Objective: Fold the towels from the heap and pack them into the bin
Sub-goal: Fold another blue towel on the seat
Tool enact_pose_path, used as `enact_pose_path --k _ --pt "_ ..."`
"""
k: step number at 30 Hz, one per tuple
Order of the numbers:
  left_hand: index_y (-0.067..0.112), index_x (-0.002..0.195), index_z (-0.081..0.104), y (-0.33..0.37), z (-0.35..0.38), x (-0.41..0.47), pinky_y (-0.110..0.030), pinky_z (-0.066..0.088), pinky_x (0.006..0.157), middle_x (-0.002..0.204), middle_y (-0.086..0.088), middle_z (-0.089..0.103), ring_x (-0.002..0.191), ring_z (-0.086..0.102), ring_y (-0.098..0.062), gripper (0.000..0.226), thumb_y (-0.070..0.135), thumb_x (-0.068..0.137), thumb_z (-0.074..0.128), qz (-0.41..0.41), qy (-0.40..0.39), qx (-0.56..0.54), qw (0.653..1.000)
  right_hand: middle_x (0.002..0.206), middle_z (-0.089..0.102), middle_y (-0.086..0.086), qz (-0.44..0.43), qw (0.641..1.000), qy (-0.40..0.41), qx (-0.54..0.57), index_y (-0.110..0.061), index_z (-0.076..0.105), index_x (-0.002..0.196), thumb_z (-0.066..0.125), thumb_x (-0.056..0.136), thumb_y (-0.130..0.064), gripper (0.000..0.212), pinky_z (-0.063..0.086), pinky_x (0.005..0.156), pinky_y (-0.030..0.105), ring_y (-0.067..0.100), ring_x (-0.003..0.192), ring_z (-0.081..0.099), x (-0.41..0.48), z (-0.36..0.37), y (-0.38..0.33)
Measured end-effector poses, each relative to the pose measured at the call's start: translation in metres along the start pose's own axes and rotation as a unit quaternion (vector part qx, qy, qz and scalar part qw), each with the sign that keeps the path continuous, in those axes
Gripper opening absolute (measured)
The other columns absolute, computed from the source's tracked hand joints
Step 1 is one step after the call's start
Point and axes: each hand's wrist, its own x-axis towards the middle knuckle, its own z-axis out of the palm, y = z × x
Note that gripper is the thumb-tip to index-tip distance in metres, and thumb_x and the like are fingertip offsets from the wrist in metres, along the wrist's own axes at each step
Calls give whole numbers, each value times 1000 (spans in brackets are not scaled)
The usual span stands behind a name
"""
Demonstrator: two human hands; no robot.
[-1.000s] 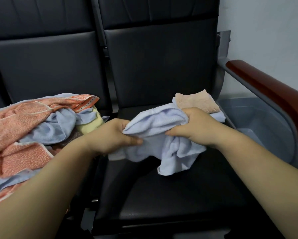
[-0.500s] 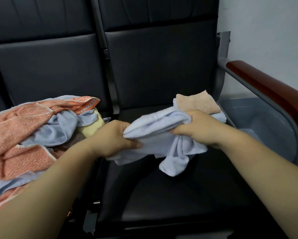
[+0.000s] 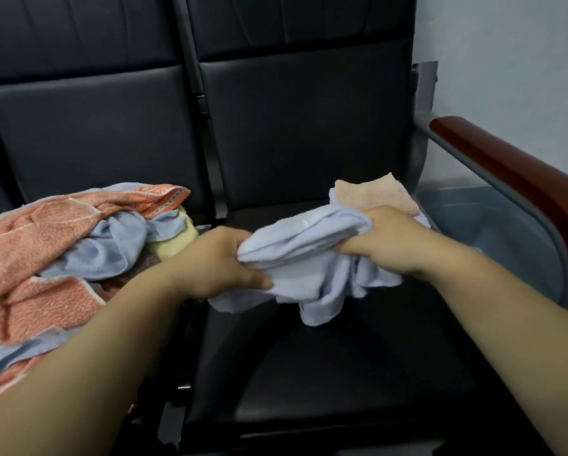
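over the last second both hands have stayed in almost the same spot above the seat [image 3: 341,373]. the light blue towel [image 3: 309,258] between them has been gathered tighter: its top edge is now bunched into a thick band from hand to hand, and the loose cloth below hangs narrower than before.

the left hand [image 3: 216,261] is curled round the towel's left end, thumb pressed along the front of the cloth. the right hand [image 3: 388,241] is closed in a fist round the right end, knuckles up. neither hand is spread. the towel's lowest fold hangs down near the seat; whether it touches cannot be told.

count: two hands, one towel held. one folded peach towel [image 3: 371,194] lies at the back of the seat just behind the right hand, with a strip of pale blue showing under its edge. one grey bin [image 3: 493,225] stands to the right, under the wooden armrest [image 3: 513,179]. one heap [image 3: 45,241] sits on the next seat to the left, with orange, pale blue, yellow and dark cloth tangled so that its towels cannot be counted.
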Motion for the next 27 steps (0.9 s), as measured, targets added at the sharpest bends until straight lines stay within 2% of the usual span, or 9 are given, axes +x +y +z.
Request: enact_pose_path --k 3,5,8,11,13,17,19,24,27 --pt "14 95 74 -6 3 1 -43 56 83 92 -6 77 84 70 -11 20 25 83 85 -10 10 -39 999 99 80 9 -23 971 -52 232 -12 77 107 72 93 -16 15 60 94 41 21 96 77 -7 3 6" --pt "9 111 71 -6 3 1 -45 56 91 105 -11 77 102 72 -25 24 16 88 78 4 33 -179 983 97 80 11 -35 955 -79 285 -8 75 111 76 90 -10 20 62 85 38 21 92 78 -8 8 8" --pt "4 122 66 -2 3 3 -50 53 94 116 -22 72 112 68 -39 38 13 85 67 10 93 -341 935 68 73 19 -29 982 -112 148 -11 70 105 81 85 -14 23 46 47 26 20 51 65 -10 9 4" --pt "5 121 66 8 7 3 -49 51 85 116 -28 69 103 68 -39 36 10 86 66 28 84 -387 918 54 67 8 -8 997 -73 -37 -14 65 100 77 85 -20 20 40 41 23 18 42 59 -5 17 2" --pt "9 117 69 9 5 -1 -45 57 81 111 -21 73 101 71 -35 36 14 82 77 38 48 -329 942 65 72 10 -8 998 -45 -44 -12 69 98 73 89 -26 17 48 48 23 23 55 69 -2 16 3" --pt "20 90 72 -12 -4 2 -46 59 80 87 -2 76 85 73 -19 30 27 70 92 -22 8 67 997 97 78 17 -8 986 -74 147 -7 74 107 75 92 -26 24 60 93 45 25 94 76 2 4 14" --pt "21 88 72 -18 -5 4 -46 59 77 85 -2 77 81 72 -16 27 33 71 88 -30 28 39 998 110 73 28 -10 975 -79 209 -3 72 113 79 87 -23 34 56 96 54 37 102 74 4 8 16" --pt "16 105 73 -14 -9 1 -38 53 67 93 -22 74 77 69 -30 25 17 80 75 -19 103 -294 950 83 69 37 -17 983 -98 154 -16 65 116 86 79 -23 44 42 48 30 41 61 62 5 11 7" --pt "13 107 71 5 -9 -5 -30 58 69 95 -9 75 84 72 -19 25 7 83 75 25 133 -342 930 68 70 25 -43 996 -71 -13 -20 64 106 79 82 -26 29 44 50 32 32 51 66 -1 12 0"
